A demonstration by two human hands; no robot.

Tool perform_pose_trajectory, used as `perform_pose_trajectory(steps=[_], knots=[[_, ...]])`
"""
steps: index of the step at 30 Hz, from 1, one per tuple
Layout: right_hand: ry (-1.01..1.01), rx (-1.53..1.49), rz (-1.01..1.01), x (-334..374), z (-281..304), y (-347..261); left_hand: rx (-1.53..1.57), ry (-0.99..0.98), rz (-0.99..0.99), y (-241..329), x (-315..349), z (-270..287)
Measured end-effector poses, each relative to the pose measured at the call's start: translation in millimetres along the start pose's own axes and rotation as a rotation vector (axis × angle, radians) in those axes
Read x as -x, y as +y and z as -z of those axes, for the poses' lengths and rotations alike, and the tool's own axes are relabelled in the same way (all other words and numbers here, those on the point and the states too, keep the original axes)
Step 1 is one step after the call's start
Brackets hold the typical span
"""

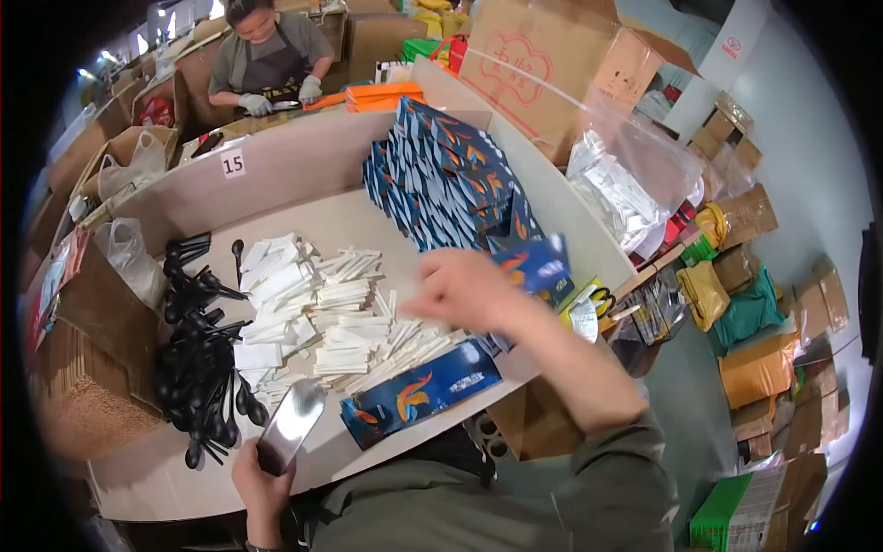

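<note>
My left hand [260, 478] grips a shiny silver flat piece with a rounded end [294, 421], tilted up over the table's near edge. My right hand [455, 290], slightly blurred, hovers over the right side of a heap of thin white paper-wrapped sticks [354, 317]. Its fingers are curled in a pinch, and whatever is between them is hidden. Just below it lies a dark blue printed box [428, 391] with an orange bird-like pattern. Black plastic spoons [198, 368] are piled left of the white pieces. Many matching blue packets [451, 175] are stacked at the back right.
Low partitions [294, 152] enclose the table's far side. Beyond them a gloved person [271, 64] works near orange boxes [382, 97]. Yellow-handled scissors [602, 296] sit at the right edge. Cartons [97, 368] stand left; a clear bag of silver packets [625, 184] is right.
</note>
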State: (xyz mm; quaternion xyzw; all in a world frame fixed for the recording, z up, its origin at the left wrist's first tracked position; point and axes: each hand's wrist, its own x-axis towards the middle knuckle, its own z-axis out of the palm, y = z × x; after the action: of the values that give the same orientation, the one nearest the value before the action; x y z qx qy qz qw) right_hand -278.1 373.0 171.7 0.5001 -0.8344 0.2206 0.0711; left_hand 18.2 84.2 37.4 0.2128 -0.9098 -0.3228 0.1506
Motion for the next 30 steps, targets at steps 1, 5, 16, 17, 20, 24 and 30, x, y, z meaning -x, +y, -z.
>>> perform_pose_trajectory(steps=[1, 5, 16, 17, 20, 24, 30], knots=[[-0.191, -0.057, -0.109, 1.9, 19.5, 29.7, 0.012, -0.01, 0.049, -0.1, 5.5, -0.4], [0.208, -0.046, -0.362, 25.7, 58.5, 135.3, 0.052, -0.038, 0.032, -5.5, 15.5, -4.4], [0.084, 0.513, -0.305, 41.5, 49.6, 193.5, 0.156, -0.297, 0.2, -9.2, 15.8, -12.2], [0.18, 0.483, -0.348, 38.2, 54.3, 191.6, 0.159, -0.333, 0.201, -3.1, 11.5, -14.5], [0.156, 0.557, -0.507, 33.8, 53.4, 206.6, 0.257, -0.415, 0.223, -1.7, 11.9, -38.0], [0.078, 0.502, -0.367, -11.7, 31.1, 39.2, 0.413, -0.539, 0.242, 0.8, 20.7, -60.4], [-0.483, -0.395, 0.154, 57.3, -139.3, -73.9, 0.783, -0.43, -0.355, 45.4, 14.1, -100.3]])
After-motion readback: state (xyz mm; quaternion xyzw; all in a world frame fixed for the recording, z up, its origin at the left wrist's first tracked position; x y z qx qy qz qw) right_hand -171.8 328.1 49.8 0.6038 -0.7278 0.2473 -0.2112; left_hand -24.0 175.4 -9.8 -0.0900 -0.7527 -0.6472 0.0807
